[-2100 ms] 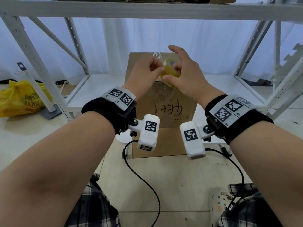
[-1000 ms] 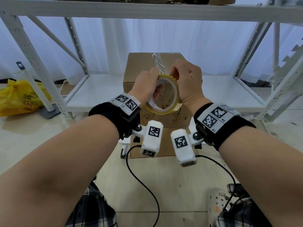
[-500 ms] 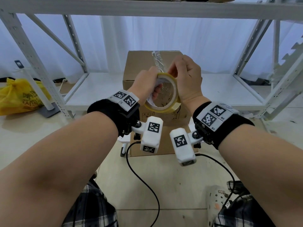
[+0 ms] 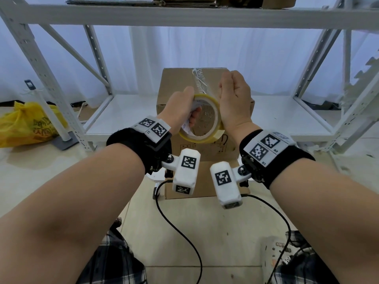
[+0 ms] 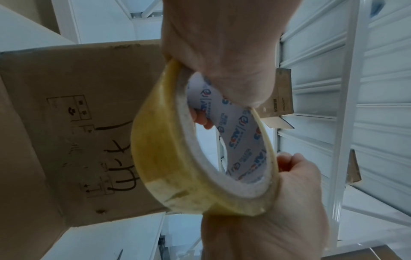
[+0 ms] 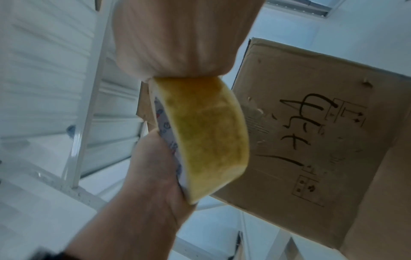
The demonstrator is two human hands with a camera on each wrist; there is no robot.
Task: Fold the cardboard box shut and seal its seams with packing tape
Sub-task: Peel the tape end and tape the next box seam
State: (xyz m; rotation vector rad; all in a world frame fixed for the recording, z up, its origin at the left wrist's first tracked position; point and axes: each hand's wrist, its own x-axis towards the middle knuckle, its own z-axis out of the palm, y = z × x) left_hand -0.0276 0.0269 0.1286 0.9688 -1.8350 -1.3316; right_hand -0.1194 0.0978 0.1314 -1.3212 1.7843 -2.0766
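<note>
Head view looks down; both wrist views closely share the tape roll [image 5: 200, 149].

The cardboard box [image 4: 180, 83] is sitting straight ahead, its far end reaching onto the low shelf [image 4: 274, 113] of the metal rack [image 4: 184, 15]. The tape roll [image 4: 202, 119] is hanging in the air in front of the box, the left hand [image 4: 178, 108] gripping its left side and the right hand [image 4: 233, 101] touching its right side. A plastic bag [image 4: 28, 124] is lying on the floor [image 4: 215, 222], well off to the left of the rack. More cardboard is lying on top of the rack.
</note>
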